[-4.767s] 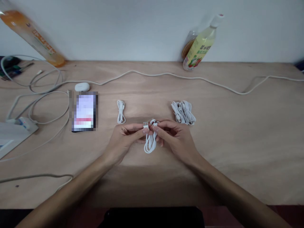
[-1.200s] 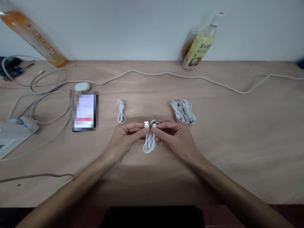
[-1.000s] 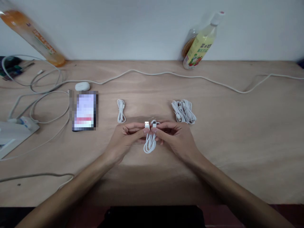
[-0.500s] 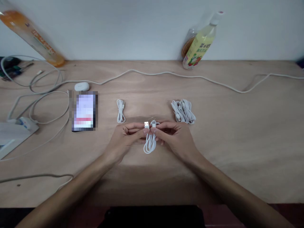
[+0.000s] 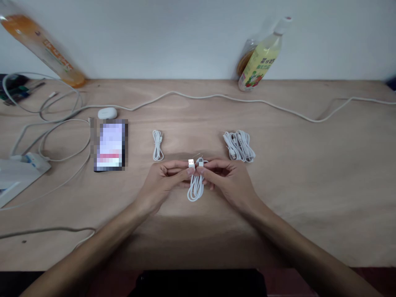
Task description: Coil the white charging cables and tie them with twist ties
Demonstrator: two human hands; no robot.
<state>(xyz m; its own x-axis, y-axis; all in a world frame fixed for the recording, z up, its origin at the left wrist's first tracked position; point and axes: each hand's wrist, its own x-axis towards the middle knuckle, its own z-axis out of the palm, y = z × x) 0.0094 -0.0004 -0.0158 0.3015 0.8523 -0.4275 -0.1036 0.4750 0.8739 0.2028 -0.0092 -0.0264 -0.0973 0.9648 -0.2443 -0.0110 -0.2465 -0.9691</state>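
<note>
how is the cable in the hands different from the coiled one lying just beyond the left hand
The held cable is pinched by the left hand and the right hand, while the lone coil lies untouched on the table. The held cable is partly hidden by the hands; the lone coil is fully in view. The held cable shows a bright metal plug; the lone coil shows none. Both are white and looped.

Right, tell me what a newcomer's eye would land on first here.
Probably the coiled white cable near the centre, held between the left hand and the right hand, its metal plug shining. Next might come the bright, pixelated phone screen over on the left, then the yellow-labelled bottle at the back, right of centre.
</note>
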